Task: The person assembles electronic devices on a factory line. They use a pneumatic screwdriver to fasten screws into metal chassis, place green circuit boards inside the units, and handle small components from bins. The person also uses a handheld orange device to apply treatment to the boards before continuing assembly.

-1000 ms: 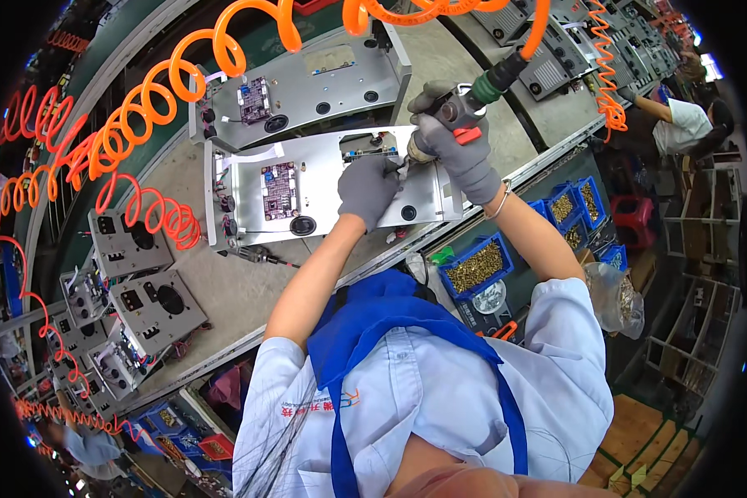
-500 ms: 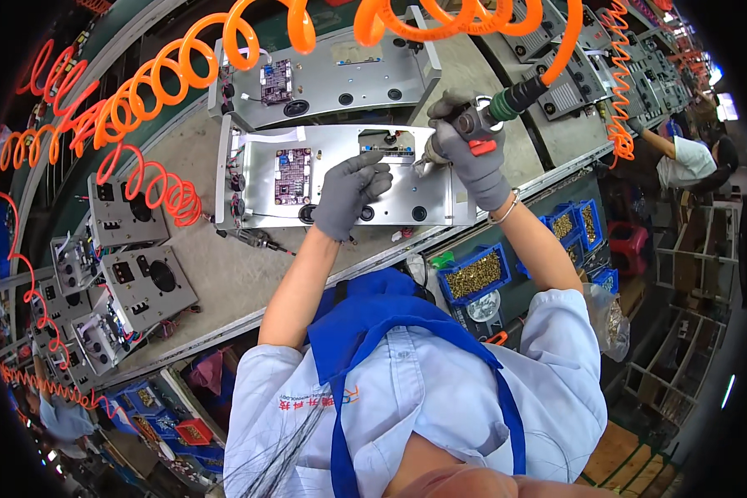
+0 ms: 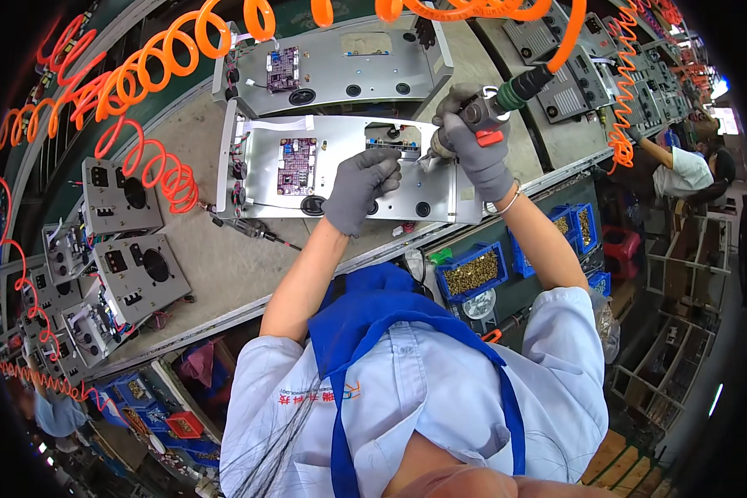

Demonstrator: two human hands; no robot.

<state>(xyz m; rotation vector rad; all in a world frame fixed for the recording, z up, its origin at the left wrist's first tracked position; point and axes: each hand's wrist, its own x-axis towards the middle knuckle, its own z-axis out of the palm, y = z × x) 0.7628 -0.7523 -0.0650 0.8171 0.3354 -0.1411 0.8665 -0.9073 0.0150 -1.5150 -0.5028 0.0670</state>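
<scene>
Both hands wear grey gloves. My right hand (image 3: 478, 156) grips an air screwdriver (image 3: 480, 116) with a red trigger and a green-and-black hose fitting, its nose pointing left and down over the right part of a silver metal chassis panel (image 3: 349, 133). Over the panel's middle, my left hand (image 3: 361, 191) is closed with thumb and fingertips pinched together, close to the tool's nose. Whatever those fingertips hold is too small to make out. A purple circuit board (image 3: 296, 166) is mounted on the panel, left of my left hand. Behind the fingertips is a rectangular cutout (image 3: 394, 134).
A similar panel (image 3: 340, 73) lies just behind. An orange coiled hose (image 3: 199, 37) hangs across the top. Another screwdriver (image 3: 253, 231) rests on the bench. Blue bins of brass-coloured screws (image 3: 473, 274) stand nearby at the right. Metal units (image 3: 141, 278) sit at the left; a co-worker (image 3: 685, 170) is far right.
My left hand has drawn its fingers into a pinch and moved slightly right, beside the tool's nose. My right hand still holds the screwdriver, shifted a little. The whole view has shifted slightly.
</scene>
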